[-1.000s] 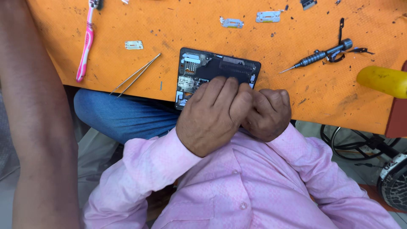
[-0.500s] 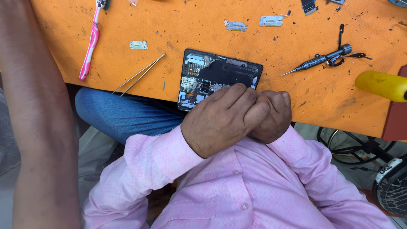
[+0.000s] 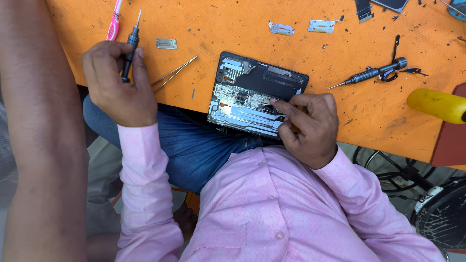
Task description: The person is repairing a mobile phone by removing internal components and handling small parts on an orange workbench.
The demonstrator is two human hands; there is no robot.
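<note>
Left hand (image 3: 116,82): closed around a dark screwdriver (image 3: 130,46), raised over the orange mat (image 3: 233,29) left of the opened device (image 3: 257,94). Right hand (image 3: 308,126): fingers curled, forefinger pressing the device's right inner edge; the device lies mid-mat at its near edge. Tweezers (image 3: 174,73) between hand and device; second screwdriver (image 3: 371,74) at right.

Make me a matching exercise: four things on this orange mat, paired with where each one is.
Things:
1. opened device
2. tweezers
3. dark screwdriver
4. grey screwdriver

Places:
A. held in the left hand
B. lying on the orange mat, right of the device
C. touched by the right hand
D. lying between the left hand and the device

Pairs: 1-C, 2-D, 3-A, 4-B
</note>
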